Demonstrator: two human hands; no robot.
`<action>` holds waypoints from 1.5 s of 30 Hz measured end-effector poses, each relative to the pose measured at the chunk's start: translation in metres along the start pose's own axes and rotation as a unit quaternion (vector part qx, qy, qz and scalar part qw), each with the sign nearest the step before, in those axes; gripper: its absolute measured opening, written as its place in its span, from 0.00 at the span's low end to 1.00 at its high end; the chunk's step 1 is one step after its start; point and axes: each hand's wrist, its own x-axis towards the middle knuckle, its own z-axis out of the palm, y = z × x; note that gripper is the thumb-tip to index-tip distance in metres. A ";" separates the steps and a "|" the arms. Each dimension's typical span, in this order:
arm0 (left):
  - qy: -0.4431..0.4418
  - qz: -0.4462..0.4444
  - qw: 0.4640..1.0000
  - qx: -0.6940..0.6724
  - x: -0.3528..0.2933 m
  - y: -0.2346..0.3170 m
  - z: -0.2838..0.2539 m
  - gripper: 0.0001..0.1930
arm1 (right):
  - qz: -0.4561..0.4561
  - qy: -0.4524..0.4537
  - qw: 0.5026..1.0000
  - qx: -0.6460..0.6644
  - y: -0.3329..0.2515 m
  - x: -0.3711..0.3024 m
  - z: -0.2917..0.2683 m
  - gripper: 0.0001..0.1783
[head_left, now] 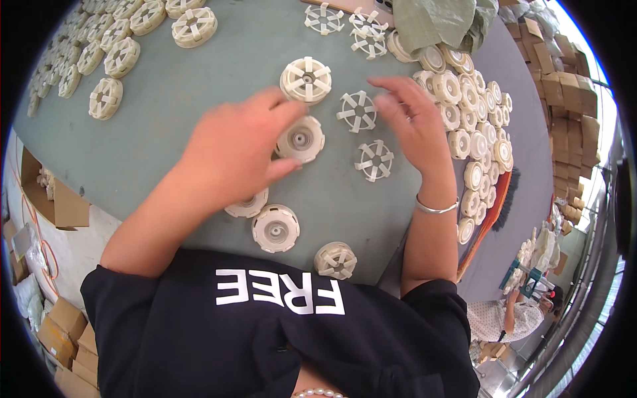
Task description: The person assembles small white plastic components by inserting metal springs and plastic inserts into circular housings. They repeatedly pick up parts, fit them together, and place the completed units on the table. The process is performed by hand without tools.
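My left hand reaches in from the left, its thumb and fingers spanning the edges of a round cream plastic housing with a recessed centre. Just beyond it lies another housing with a spoked ring on top. My right hand hovers, slightly blurred, beside a white six-spoked plastic ring; its index finger and thumb are apart, and its other fingers are partly hidden. A second spoked ring lies nearer me. Toward my body are an open housing and a housing with spokes.
Many spoked housings spread over the table's far left. On the right, open housings crowd beside an orange brush with dark bristles. More spoked rings and green sacking lie at the far side. Another person works at lower right.
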 end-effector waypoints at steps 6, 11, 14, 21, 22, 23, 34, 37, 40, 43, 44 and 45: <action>0.039 0.029 0.991 -0.127 0.003 -0.023 0.007 0.36 | 0.018 -0.073 0.996 -0.039 -0.009 0.000 -0.007 0.33; -0.014 0.013 0.968 -0.251 0.008 -0.037 0.001 0.35 | -0.094 -0.073 0.992 0.045 -0.032 -0.002 -0.005 0.33; -0.049 -0.031 0.945 -0.320 0.009 -0.049 0.004 0.32 | -0.157 -0.082 0.984 0.010 -0.047 -0.004 0.008 0.32; 0.069 0.043 0.976 -0.200 0.010 -0.037 0.013 0.28 | 0.051 -0.061 0.992 -0.098 -0.027 0.001 -0.003 0.29; 0.059 0.046 0.977 -0.202 0.012 -0.038 0.015 0.27 | 0.062 -0.062 0.992 -0.088 -0.022 0.000 -0.003 0.29; 0.050 0.050 0.977 -0.204 0.012 -0.038 0.015 0.26 | 0.065 -0.070 0.993 -0.077 -0.020 -0.001 -0.006 0.29; 0.015 -0.031 0.976 -0.215 0.012 -0.028 0.010 0.26 | -0.004 -0.070 0.997 0.040 -0.052 -0.010 -0.001 0.29; 0.008 -0.031 0.959 -0.280 0.010 -0.031 0.009 0.29 | -0.017 -0.094 0.995 0.016 -0.059 -0.013 0.005 0.28; -0.013 -0.040 0.944 -0.327 0.009 -0.037 0.006 0.29 | -0.023 -0.102 0.994 0.013 -0.064 -0.017 0.017 0.28; -0.024 -0.050 0.945 -0.323 0.011 -0.040 0.009 0.26 | -0.032 -0.101 0.994 -0.015 -0.067 -0.016 0.027 0.28; -0.025 -0.054 0.946 -0.318 0.011 -0.041 0.010 0.25 | -0.042 -0.098 0.994 -0.016 -0.066 -0.016 0.031 0.29; -0.032 -0.054 0.947 -0.315 0.012 -0.041 0.010 0.25 | -0.051 -0.096 0.994 -0.019 -0.063 -0.017 0.035 0.29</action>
